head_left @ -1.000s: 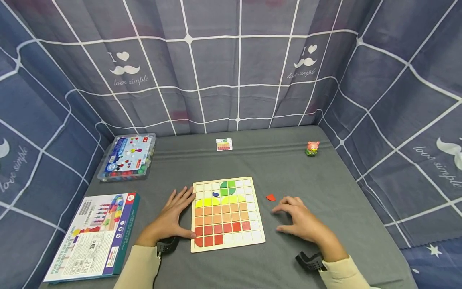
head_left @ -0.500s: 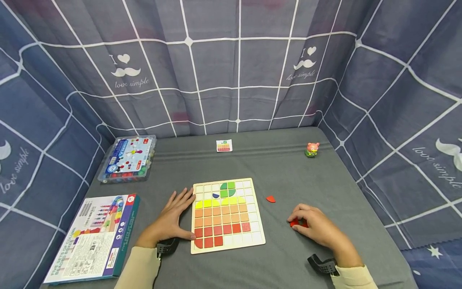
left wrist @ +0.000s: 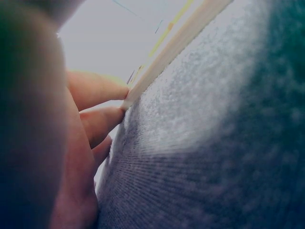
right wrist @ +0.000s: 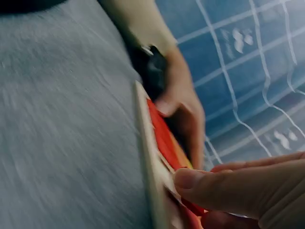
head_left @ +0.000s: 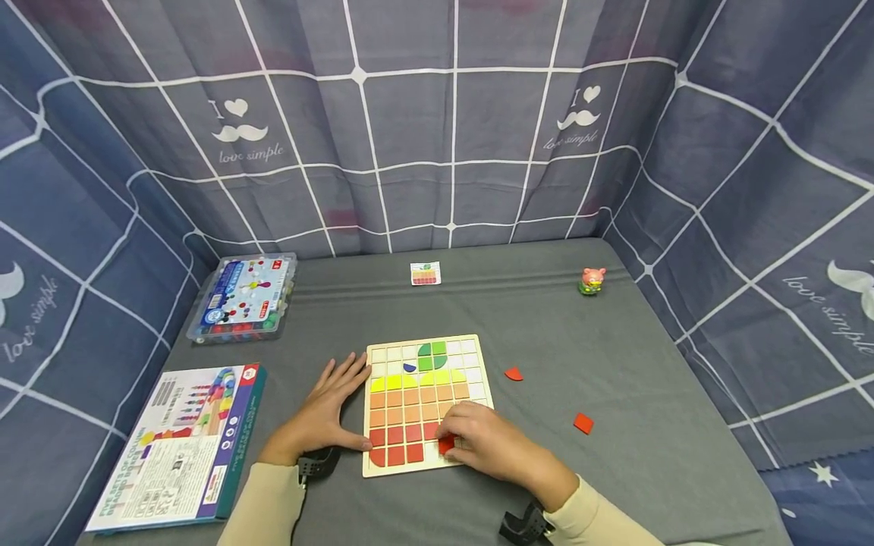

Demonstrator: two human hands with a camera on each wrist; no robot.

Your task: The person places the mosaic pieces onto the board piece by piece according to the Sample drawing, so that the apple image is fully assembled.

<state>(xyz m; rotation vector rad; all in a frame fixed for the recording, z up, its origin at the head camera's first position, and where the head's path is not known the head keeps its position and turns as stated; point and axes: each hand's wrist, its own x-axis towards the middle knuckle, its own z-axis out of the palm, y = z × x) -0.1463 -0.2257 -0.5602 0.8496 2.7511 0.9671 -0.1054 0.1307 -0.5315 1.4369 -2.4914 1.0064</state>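
A square wooden grid board (head_left: 488, 390) lies on the grey cloth, filled with rows of yellow, orange and red tiles. At its left edge my left hand (head_left: 334, 409) rests with fingers spread, fingertips and thumb against the rim; the left wrist view shows fingertips (left wrist: 119, 90) touching the board's wooden side. My right hand (head_left: 492, 444) is over the board's lower right part and pinches a red tile (head_left: 446, 444) between thumb and fingers, close over the bottom row. In the right wrist view the thumb (right wrist: 190, 179) lies at the board's near edge.
Right of the board lie a red quarter-round tile (head_left: 514, 374) and a red square tile (head_left: 583, 423). Behind stand a small pattern card (head_left: 425, 274) and a pig figurine (head_left: 592, 281). On the left are a clear plastic case (head_left: 242, 299) and a flat box (head_left: 177, 447).
My right hand moved from beside the board to red pieces farther right, then left onto the board with one red tile. A red square stays behind on the cloth. The left hand kept still.
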